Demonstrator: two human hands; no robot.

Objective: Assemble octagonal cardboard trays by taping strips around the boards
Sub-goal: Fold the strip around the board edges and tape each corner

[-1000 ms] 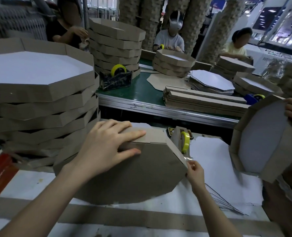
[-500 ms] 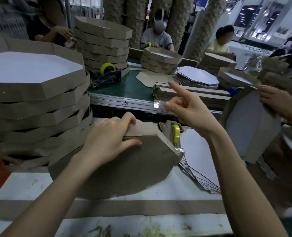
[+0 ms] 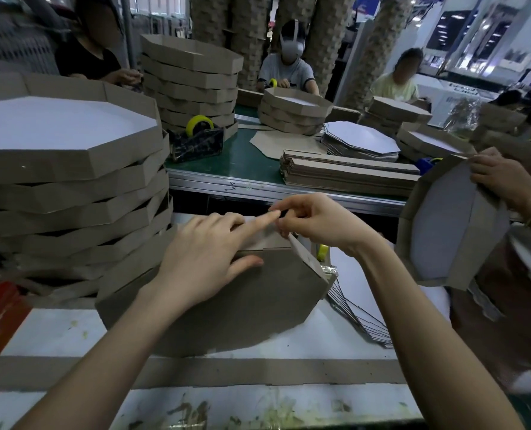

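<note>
Octagonal trays (image 3: 68, 169), finished, sit stacked high at the far left on the white tabletop (image 3: 56, 330), which is smeared with yellowish marks. Just beside the stack leans the tray in work (image 3: 227, 305), tilted up on its edge with its brown underside facing us. The left hand (image 3: 208, 259) lies over its top, grip apart, straight fingers pressing the rim strip (image 3: 273, 242). The right hand (image 3: 317, 225) meets it at the corner, grip pinched together on that strip's upper edge. A loose strip (image 3: 258, 370) lies along the near edge. Behind, a green tabletop (image 3: 242, 156) carries a tape dispenser (image 3: 195, 138), more tray stacks (image 3: 192, 82), bundled strips (image 3: 351, 175) and white boards (image 3: 360, 141). Three people (image 3: 289, 69) sit beyond it. At right, a neighbour's hand (image 3: 500, 178) holds another tray (image 3: 450, 225) upright.
</note>
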